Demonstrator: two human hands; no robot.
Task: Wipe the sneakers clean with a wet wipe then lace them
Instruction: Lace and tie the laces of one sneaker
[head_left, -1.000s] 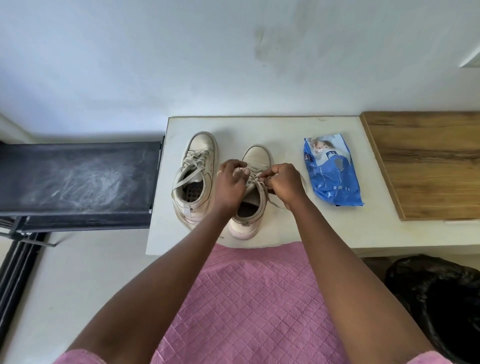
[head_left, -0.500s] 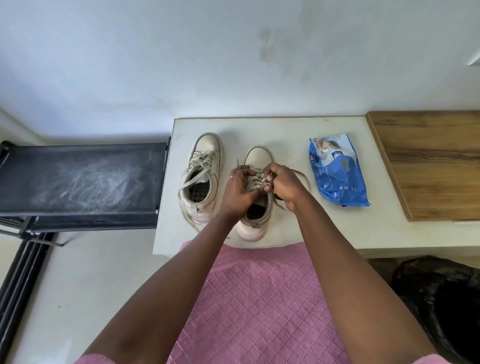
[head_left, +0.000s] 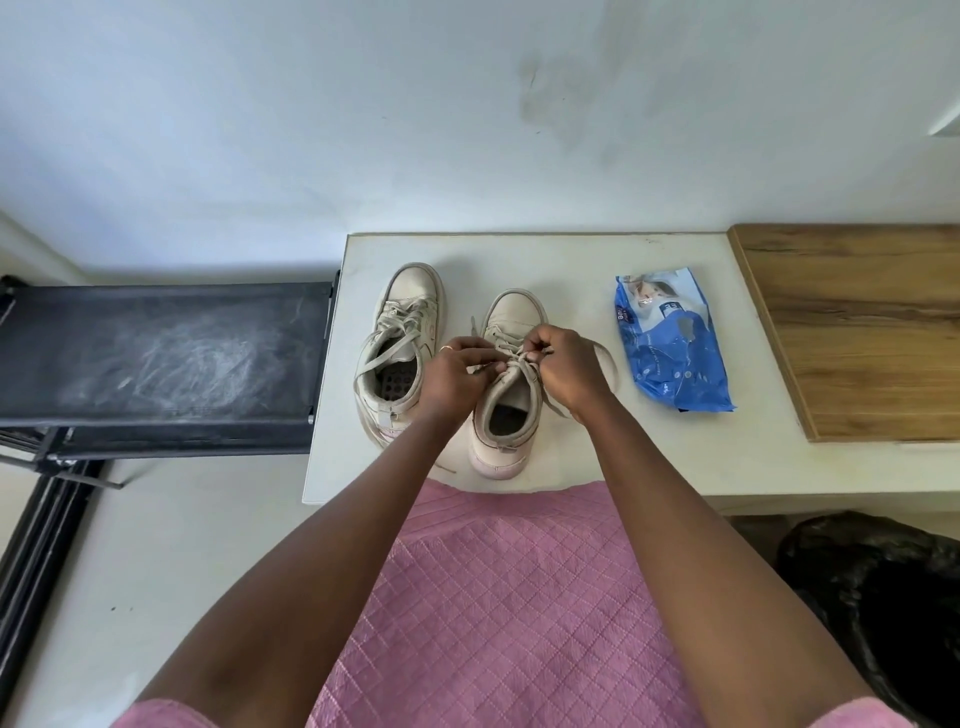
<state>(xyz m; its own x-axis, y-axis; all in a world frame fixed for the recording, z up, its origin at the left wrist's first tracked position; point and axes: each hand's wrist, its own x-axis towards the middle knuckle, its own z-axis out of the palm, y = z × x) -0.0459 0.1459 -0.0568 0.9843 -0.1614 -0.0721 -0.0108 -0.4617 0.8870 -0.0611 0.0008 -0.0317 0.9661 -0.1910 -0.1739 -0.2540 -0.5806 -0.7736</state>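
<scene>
Two off-white high-top sneakers stand side by side on a white table (head_left: 675, 457), toes pointing away from me. The left sneaker (head_left: 397, 353) has loose laces hanging over its sides. Over the tongue of the right sneaker (head_left: 511, 410), my left hand (head_left: 457, 374) and my right hand (head_left: 569, 369) each pinch a strand of its lace (head_left: 524, 366). The two hands nearly meet above the upper eyelets. A free lace end trails off to the right of the shoe, under my right wrist.
A blue wet-wipe pack (head_left: 670, 340) lies to the right of the shoes. A wooden board (head_left: 857, 332) covers the table's right end. A black rack (head_left: 161, 364) stands to the left, a black bag (head_left: 883, 613) on the floor at lower right.
My hands have drawn closer together over the right sneaker's tongue, working the lace. The view shifted slightly; the shoes and the pack stayed in place.
</scene>
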